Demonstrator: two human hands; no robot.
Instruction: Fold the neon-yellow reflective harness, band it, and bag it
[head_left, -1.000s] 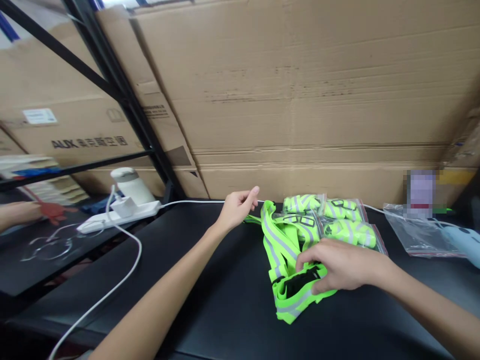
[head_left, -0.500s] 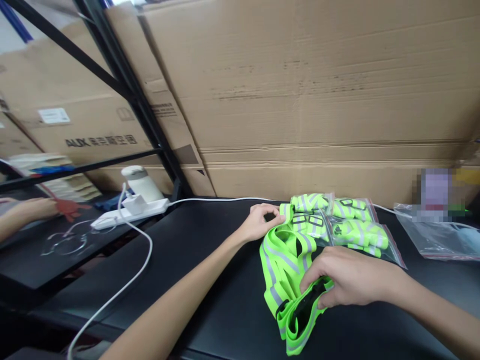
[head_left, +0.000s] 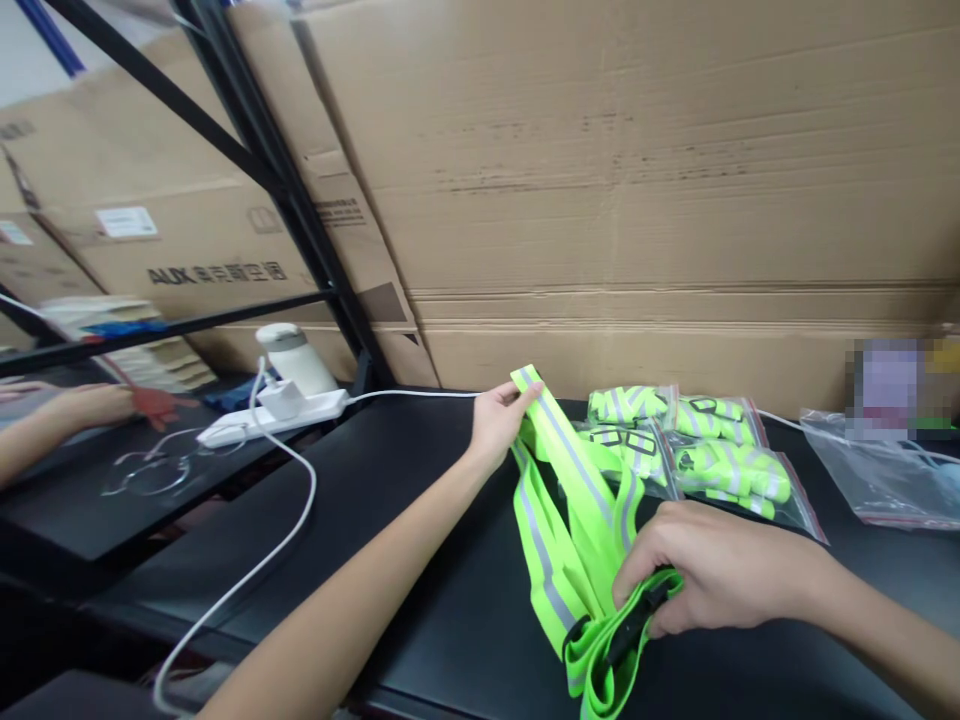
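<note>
In the head view, the left hand (head_left: 496, 428) has shifted up and leftward from the packed bundles since half a second ago, drawing one end of the yellow-green reflective strap (head_left: 576, 462) with it; the strap's loose curl has become a straighter, diagonal run. The right hand (head_left: 701, 565) has stayed at lower right of centre.

The left hand pinches the strap's raised end between thumb and fingers. The right hand, thumb against curled fingers, grips the folded part, where a black fitting (head_left: 637, 625) shows among the loops. The strap thus spans both hands, from centre to the bottom edge of the frame, over the black tabletop (head_left: 442, 590). As I judge it, this puts the upper length under light tension, while other lengths beside it hang slack.

Just beyond, right of centre, lie four bagged bundles (head_left: 731, 470) of similar strap; a clear plastic bag (head_left: 877, 495) lies at right. At far left, another person's hand (head_left: 105, 403) is near a red-orange object (head_left: 154, 407).
</note>
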